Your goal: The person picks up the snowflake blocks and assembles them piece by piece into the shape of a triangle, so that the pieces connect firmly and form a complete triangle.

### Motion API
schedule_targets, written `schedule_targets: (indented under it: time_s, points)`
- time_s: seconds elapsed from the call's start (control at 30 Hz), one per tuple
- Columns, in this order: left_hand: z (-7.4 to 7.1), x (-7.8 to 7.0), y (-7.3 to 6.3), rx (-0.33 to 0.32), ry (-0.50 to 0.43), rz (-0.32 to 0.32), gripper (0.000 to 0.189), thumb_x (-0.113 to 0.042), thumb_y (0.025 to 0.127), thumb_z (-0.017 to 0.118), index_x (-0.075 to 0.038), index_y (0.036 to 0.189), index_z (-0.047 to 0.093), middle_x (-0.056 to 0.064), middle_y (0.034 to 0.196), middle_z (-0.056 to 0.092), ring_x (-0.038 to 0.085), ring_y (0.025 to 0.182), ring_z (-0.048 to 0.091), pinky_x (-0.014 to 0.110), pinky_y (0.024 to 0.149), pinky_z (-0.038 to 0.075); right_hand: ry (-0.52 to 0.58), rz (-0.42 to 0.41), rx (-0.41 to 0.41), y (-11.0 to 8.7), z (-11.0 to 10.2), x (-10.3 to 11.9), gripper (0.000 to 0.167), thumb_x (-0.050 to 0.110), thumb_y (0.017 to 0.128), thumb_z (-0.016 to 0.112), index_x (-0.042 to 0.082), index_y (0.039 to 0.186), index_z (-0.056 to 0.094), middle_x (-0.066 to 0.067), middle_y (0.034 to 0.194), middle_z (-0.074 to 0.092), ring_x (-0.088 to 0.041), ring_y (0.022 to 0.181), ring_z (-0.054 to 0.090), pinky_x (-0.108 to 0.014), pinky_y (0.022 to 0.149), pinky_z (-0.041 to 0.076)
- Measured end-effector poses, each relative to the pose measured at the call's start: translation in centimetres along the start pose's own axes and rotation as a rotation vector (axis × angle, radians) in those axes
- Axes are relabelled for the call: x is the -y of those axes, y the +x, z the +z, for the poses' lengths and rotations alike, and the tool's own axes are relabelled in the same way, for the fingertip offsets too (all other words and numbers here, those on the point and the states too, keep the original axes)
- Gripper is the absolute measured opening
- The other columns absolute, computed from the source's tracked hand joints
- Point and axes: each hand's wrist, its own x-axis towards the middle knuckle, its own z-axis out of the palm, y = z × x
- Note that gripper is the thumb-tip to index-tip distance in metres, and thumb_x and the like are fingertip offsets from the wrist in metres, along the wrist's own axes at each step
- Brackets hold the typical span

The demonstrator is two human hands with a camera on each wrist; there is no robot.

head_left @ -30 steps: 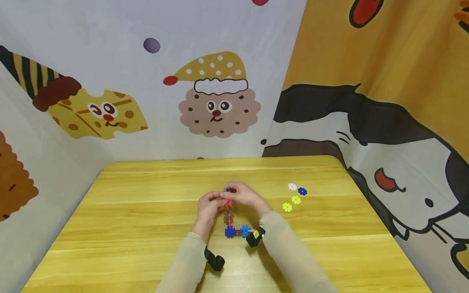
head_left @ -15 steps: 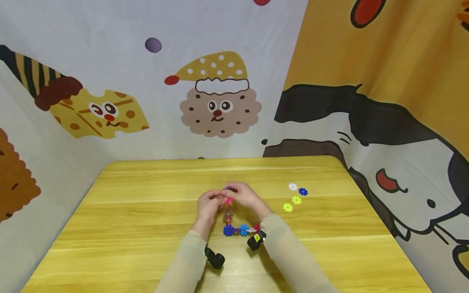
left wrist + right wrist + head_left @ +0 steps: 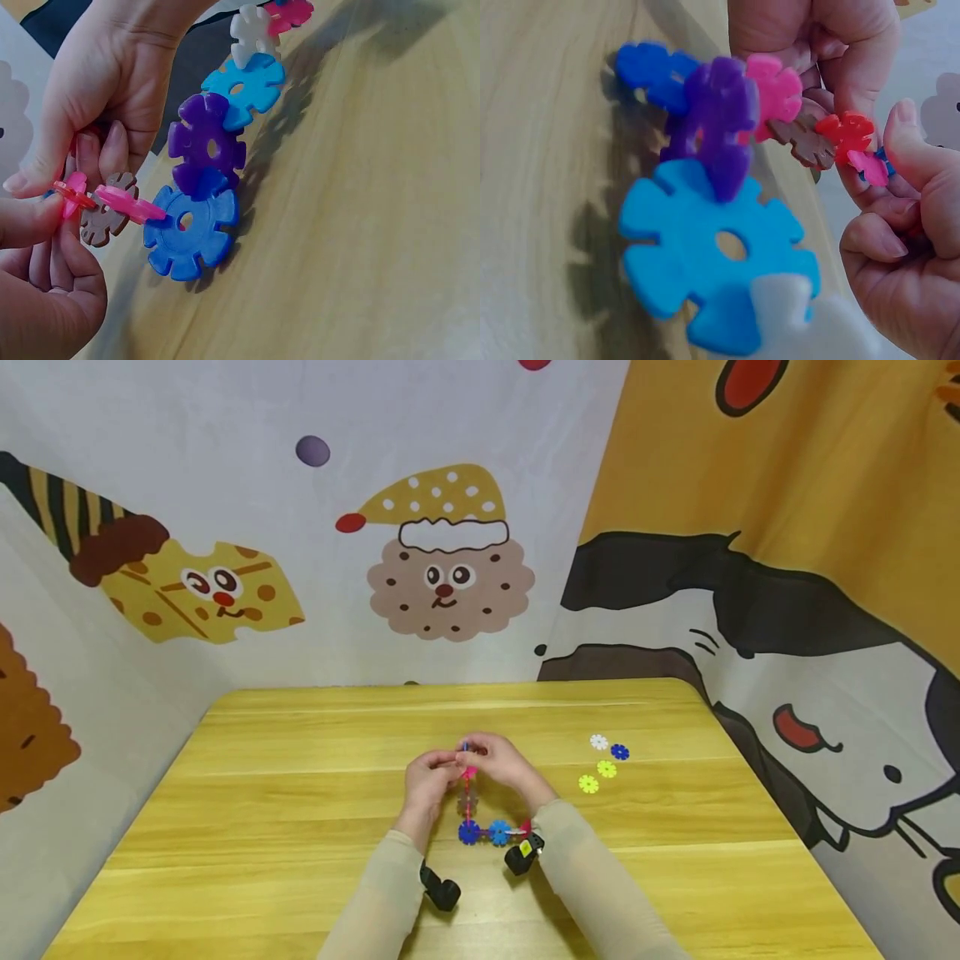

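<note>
A chain of slotted plastic snowflake discs stands on the wooden table (image 3: 300, 827), bending at a dark blue disc (image 3: 191, 232). One branch runs through a purple disc (image 3: 206, 142) and a light blue disc (image 3: 712, 240) to a white disc (image 3: 814, 319). The other rises through a brown disc (image 3: 804, 141) and a red disc (image 3: 847, 132) to a small pink disc (image 3: 870, 168) with blue behind it. My left hand (image 3: 426, 787) pinches this upper end. Meeting it there, my right hand (image 3: 504, 762) pinches the same end; red shows among its curled fingers.
Loose snowflake discs lie to the right: a white one (image 3: 598, 742), a blue one (image 3: 619, 752) and two yellow-green ones (image 3: 607, 769). Black wrist cameras (image 3: 442, 893) hang under both forearms. A patterned cloth (image 3: 255, 527) stands behind the table.
Both hands stay together at the chain's upper end, with only slight shifts. The chain's lower part moved a little, and the loose discs lie where they were.
</note>
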Motion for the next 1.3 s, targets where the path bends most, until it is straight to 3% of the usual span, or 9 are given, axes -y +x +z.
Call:
schedule_targets:
  time_s: [0.17, 0.4, 0.93, 1.1, 1.3]
  points:
    - [0.01, 0.11, 0.05, 0.003, 0.007, 0.006, 0.023, 0.017, 0.075, 0.071, 0.015, 0.098, 0.069, 0.002, 0.072, 0.069, 0.008, 0.061, 0.060, 0.019, 0.054, 0.049, -0.030, 0.012, -0.012, -0.06, 0.01, -0.15, 0.017, 0.022, 0.100, 0.061, 0.008, 0.102, 0.069, -0.001, 0.095, 0.066, -0.014, 0.086, 0.058, -0.031, 0.079, 0.051]
    - [-0.12, 0.39, 0.08, 0.003, 0.012, 0.010, 0.023, 0.017, 0.076, 0.071, 0.015, 0.098, 0.069, 0.005, 0.074, 0.070, 0.008, 0.062, 0.061, 0.020, 0.053, 0.049, -0.015, -0.033, -0.018, -0.09, 0.14, -0.35, 0.013, 0.019, 0.098, 0.065, 0.008, 0.100, 0.069, 0.000, 0.092, 0.065, -0.015, 0.084, 0.056, -0.032, 0.077, 0.049]
    - [-0.11, 0.46, -0.04, 0.004, -0.006, 0.003, 0.019, 0.017, 0.077, 0.071, 0.015, 0.096, 0.069, 0.003, 0.072, 0.069, 0.008, 0.062, 0.062, 0.020, 0.055, 0.051, -0.063, -0.011, -0.026, -0.01, 0.30, -0.71, 0.018, 0.020, 0.100, 0.062, 0.007, 0.109, 0.071, -0.003, 0.105, 0.069, -0.018, 0.098, 0.062, -0.035, 0.088, 0.052]
    - [-0.04, 0.47, -0.17, 0.005, 0.011, 0.009, 0.019, 0.017, 0.077, 0.071, 0.014, 0.096, 0.069, 0.003, 0.072, 0.069, 0.009, 0.063, 0.062, 0.020, 0.055, 0.051, -0.051, -0.009, -0.051, -0.08, 0.23, -0.87, 0.017, 0.023, 0.097, 0.067, 0.008, 0.102, 0.071, -0.002, 0.096, 0.069, -0.018, 0.090, 0.062, -0.035, 0.082, 0.053]
    - [0.00, 0.58, -0.02, 0.003, 0.012, 0.014, 0.018, 0.017, 0.077, 0.071, 0.015, 0.095, 0.069, 0.003, 0.071, 0.069, 0.008, 0.061, 0.062, 0.020, 0.054, 0.052, -0.066, -0.038, -0.010, -0.18, -0.06, -0.60, 0.023, 0.021, 0.099, 0.063, 0.006, 0.114, 0.071, -0.009, 0.116, 0.069, -0.026, 0.109, 0.063, -0.041, 0.095, 0.051]
